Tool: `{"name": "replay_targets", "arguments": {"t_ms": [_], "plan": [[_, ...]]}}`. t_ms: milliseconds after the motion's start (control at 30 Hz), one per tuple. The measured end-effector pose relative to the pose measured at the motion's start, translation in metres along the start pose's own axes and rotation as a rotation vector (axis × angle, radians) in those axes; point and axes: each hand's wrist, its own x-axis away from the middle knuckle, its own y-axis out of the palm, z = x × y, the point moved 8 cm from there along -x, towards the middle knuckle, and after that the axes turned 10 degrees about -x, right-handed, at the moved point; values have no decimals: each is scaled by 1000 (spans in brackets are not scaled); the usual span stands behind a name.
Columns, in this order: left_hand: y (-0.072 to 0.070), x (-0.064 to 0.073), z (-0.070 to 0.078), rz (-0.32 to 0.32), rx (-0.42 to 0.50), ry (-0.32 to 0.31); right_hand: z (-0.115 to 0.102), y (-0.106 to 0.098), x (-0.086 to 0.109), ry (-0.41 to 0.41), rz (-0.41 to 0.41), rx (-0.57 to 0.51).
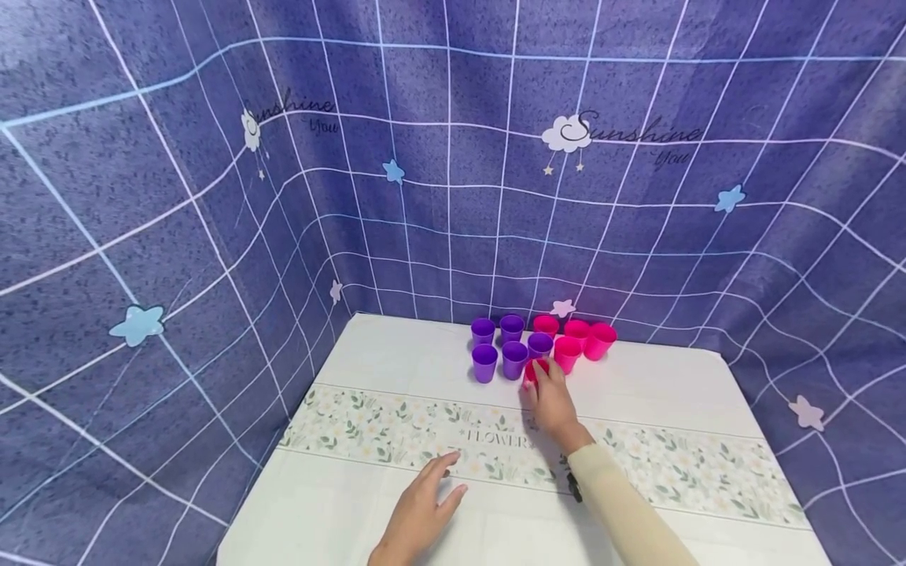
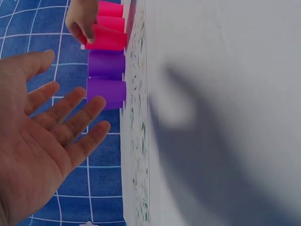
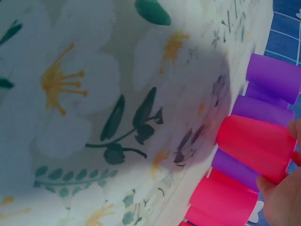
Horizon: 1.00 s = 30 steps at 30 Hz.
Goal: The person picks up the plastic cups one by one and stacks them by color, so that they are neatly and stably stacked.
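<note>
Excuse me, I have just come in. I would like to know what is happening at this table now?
A person is handling small cups on a white table. The right hand grips one pink cup near its rim, at the front of the group. Five purple cups stand mostly to its left, and four other pink cups mostly to its right. The left hand holds nothing, its fingers open.

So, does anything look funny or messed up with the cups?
Nothing looks spilled or broken. One slightly odd spot: the pink cup in the right hand is in front of a purple cup, while the other pink cups sit farther back.
</note>
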Motion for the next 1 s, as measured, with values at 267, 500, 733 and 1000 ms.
{"name": "replay_targets", "arguments": {"t_ms": [267, 500, 733, 1000], "plan": [[5, -8, -1, -20, 7, -22, -7, -10, 5, 49, -8, -58], [8, -12, 4, -22, 34, -9, -21, -19, 12, 20, 7, -100], [9, -20, 8, -5, 28, 39, -42, -29, 18, -7, 42, -158], [12, -34, 19, -2, 81, 82, -65, -25, 34, -12, 3, -195]]}}
